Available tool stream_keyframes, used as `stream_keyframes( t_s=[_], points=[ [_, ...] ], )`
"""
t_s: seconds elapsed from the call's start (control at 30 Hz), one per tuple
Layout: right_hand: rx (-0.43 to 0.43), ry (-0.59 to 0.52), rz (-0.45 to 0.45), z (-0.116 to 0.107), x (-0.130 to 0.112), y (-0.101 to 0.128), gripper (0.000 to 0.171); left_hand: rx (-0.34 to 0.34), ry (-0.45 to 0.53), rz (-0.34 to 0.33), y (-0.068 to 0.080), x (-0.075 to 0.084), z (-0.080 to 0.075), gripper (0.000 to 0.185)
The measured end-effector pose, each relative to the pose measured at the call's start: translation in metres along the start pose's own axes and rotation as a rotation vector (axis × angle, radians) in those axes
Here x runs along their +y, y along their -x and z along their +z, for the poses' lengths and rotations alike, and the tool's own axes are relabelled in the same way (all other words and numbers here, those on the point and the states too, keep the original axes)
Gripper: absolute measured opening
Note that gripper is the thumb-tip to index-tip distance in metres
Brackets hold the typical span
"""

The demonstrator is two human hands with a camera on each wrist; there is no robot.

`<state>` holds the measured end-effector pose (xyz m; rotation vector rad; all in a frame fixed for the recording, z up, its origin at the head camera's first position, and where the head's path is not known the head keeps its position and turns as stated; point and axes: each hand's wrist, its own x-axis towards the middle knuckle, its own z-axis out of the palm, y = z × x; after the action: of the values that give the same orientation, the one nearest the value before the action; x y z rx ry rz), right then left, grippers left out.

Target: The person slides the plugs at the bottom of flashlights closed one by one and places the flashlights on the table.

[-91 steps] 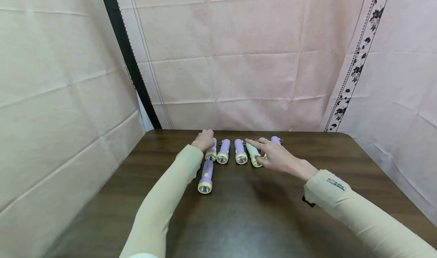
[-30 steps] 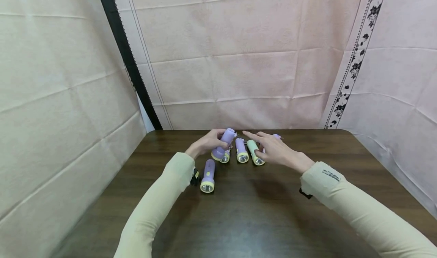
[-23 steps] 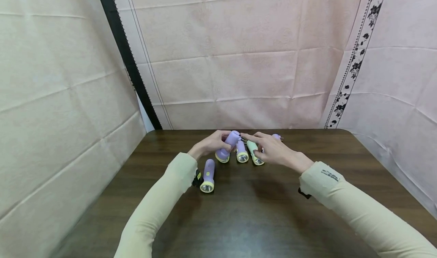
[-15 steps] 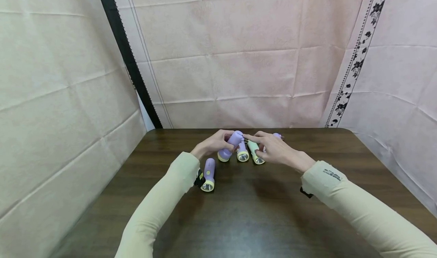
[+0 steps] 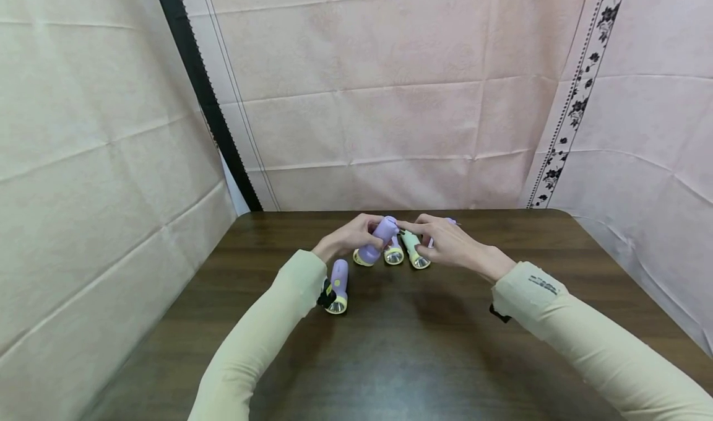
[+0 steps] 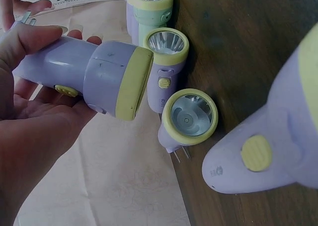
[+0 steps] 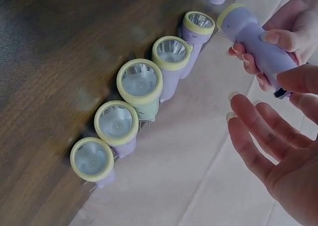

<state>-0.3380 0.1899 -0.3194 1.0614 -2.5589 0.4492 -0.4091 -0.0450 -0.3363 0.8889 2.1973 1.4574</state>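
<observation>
My left hand (image 5: 352, 233) grips a purple flashlight (image 5: 379, 238) with a pale yellow head rim, its tail tilted up toward the right. In the left wrist view, metal plug prongs stick out at this flashlight's (image 6: 69, 62) tail. My right hand (image 5: 448, 244) reaches to that tail. In the right wrist view its index finger touches the end beside a small black part, while the other fingers (image 7: 256, 129) are extended and hold nothing. Below the hands, a purple flashlight (image 5: 393, 256) and a mint green flashlight (image 5: 411, 243) lie on the table.
Nearer on the brown table (image 5: 390, 359), a separate purple flashlight (image 5: 339, 275) lies beside my left wrist. Several flashlights form a row along the far edge, and some of their plug prongs (image 7: 144, 124) are out. A pale cloth (image 5: 390, 99) hangs behind the table.
My left hand has picked up a flashlight from the row's left end and carried it right. My right hand stays nearly in place, its index finger now at the flashlight's tail.
</observation>
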Motion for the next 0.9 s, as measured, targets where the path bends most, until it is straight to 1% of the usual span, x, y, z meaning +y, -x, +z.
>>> stream_keyframes(
  t_s=[0.13,0.33,0.8,0.9],
  points=[
    [0.003,0.001,-0.01,0.0,-0.001,0.0,0.061,0.002,-0.016,0.0,0.0,0.001,0.001,0.05],
    [0.01,-0.013,-0.005,-0.002,-0.003,0.0,0.061,-0.018,-0.005,0.001,0.002,0.003,0.002,0.047],
    [0.018,-0.012,-0.004,0.0,-0.006,-0.003,0.061,-0.023,-0.02,-0.034,0.003,0.007,0.004,0.049],
    [0.01,-0.015,0.0,0.001,-0.006,-0.003,0.062,-0.023,-0.038,-0.053,0.005,0.01,0.005,0.049]
  ],
)
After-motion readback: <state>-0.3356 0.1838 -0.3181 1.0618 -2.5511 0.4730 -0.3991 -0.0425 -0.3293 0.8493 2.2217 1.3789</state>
